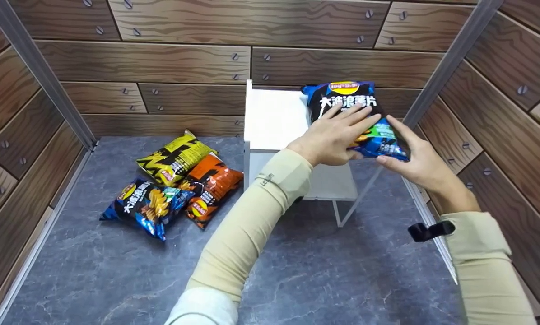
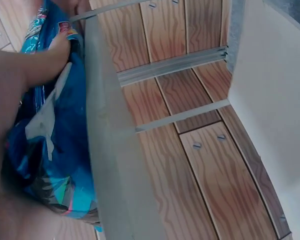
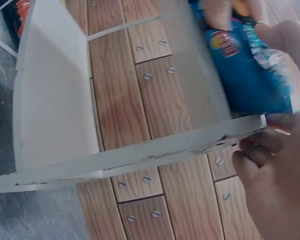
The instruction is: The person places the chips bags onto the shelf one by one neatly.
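Observation:
A blue-and-black bag of potato chips [image 1: 342,101] lies on the right part of a white shelf's top board [image 1: 276,119]. Across its front, my left hand [image 1: 335,133] presses with fingers spread and nearly straight. My right hand [image 1: 425,162] holds the bag's right end between thumb and fingers. In the left wrist view the crinkled bag [image 2: 65,125] rests along the board, with the left thumb [image 2: 60,52] against it. The right wrist view shows the bag [image 3: 250,75] beside the curled right fingers [image 3: 262,147] at the board's edge; some fingers are hidden.
On the grey floor left of the shelf lie a yellow chip bag [image 1: 177,153], an orange chip bag [image 1: 218,178] and another blue chip bag [image 1: 139,201], touching one another. The shelf has a lower board [image 1: 328,178] and thin legs. Wood-patterned walls [image 1: 184,63] surround the floor.

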`<state>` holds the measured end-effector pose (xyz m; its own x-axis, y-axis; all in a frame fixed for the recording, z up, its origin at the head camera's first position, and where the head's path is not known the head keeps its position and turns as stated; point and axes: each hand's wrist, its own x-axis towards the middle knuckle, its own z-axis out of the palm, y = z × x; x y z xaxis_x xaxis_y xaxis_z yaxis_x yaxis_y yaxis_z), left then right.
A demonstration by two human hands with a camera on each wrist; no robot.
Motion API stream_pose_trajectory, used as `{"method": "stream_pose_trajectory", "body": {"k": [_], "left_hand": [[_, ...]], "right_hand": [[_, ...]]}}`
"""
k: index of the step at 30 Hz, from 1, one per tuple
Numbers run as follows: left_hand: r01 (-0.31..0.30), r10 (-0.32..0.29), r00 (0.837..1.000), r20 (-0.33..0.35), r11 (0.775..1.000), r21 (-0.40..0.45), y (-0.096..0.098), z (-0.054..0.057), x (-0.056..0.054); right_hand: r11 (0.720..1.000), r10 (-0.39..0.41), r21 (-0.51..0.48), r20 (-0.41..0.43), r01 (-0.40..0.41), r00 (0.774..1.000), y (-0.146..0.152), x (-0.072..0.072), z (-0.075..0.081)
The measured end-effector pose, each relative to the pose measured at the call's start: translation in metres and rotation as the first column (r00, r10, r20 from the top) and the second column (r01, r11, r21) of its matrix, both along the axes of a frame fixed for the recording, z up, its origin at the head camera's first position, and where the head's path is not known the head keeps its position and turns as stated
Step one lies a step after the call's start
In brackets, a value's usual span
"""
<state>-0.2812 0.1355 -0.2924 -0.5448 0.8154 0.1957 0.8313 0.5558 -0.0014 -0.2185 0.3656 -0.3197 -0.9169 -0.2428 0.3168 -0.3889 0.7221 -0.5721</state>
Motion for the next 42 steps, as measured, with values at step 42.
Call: {"method": "stream_pose_trajectory", "body": {"k": [42], "left_hand": [[-0.062, 0.078, 0.974, -0.214, 0.995, 0.081, -0.023, -0.016, -0.003]], "right_hand": [[0.959, -0.124, 0.213, -0.272, 0.185, 0.954, -0.037, -0.012, -0.02]]}}
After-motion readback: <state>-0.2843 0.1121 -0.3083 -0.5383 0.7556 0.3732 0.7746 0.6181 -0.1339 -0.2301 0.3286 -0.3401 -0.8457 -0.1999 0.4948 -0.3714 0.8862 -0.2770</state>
